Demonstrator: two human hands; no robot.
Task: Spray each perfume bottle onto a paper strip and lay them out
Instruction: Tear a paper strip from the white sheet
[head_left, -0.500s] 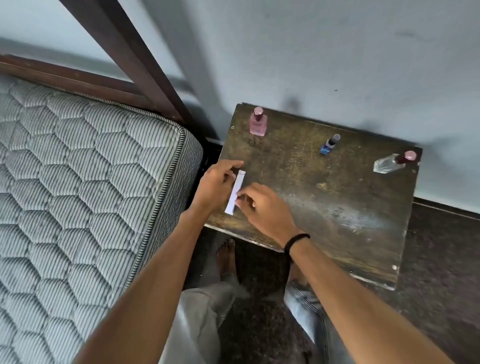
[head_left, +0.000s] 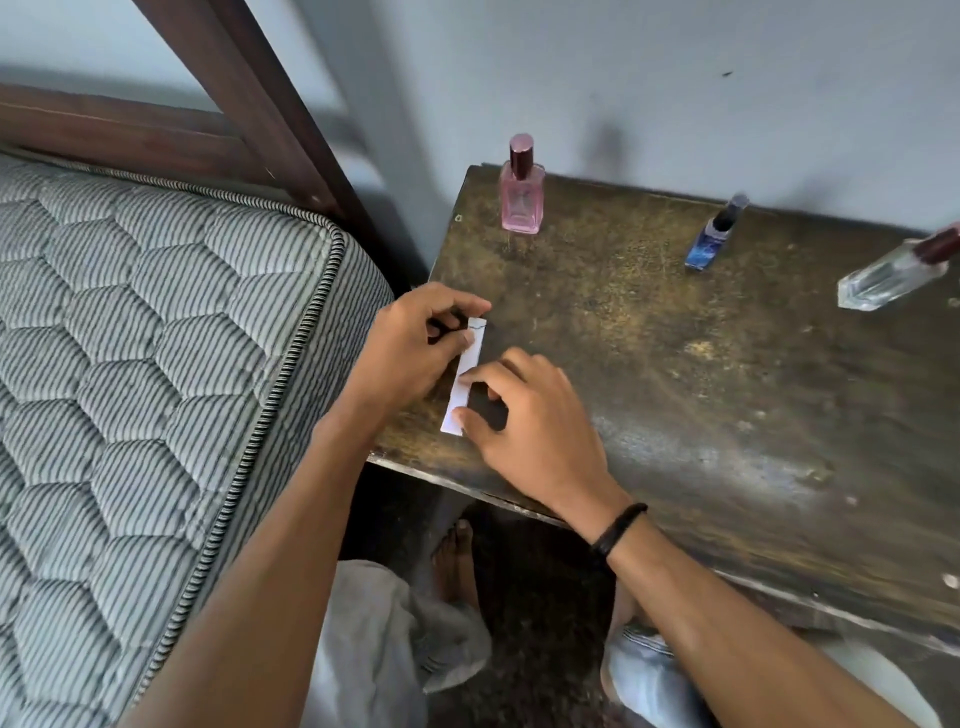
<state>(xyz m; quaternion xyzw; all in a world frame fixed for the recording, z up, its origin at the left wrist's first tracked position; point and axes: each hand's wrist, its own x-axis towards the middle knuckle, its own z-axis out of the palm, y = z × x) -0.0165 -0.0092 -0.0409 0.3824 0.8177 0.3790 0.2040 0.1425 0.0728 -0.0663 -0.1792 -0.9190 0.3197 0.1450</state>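
Note:
A white paper strip (head_left: 464, 376) lies near the left front corner of the worn dark table (head_left: 675, 389). My left hand (head_left: 415, 348) pinches the strip's far end between thumb and fingers. My right hand (head_left: 524, 415) presses fingertips on its near half. At the back of the table stand a pink perfume bottle (head_left: 521, 197) with a dark red cap, a small blue bottle (head_left: 714, 236) and, at the right edge of the view, a clear bottle (head_left: 893, 273) with a dark red cap.
A quilted striped mattress (head_left: 156, 338) on a dark wooden bed frame (head_left: 249, 98) stands left of the table. A grey wall runs behind. My legs and a bare foot (head_left: 454, 561) show below the table's front edge.
The view has come closer to the table. Both hands stay on the paper strip; my right hand's fingers have spread further along it.

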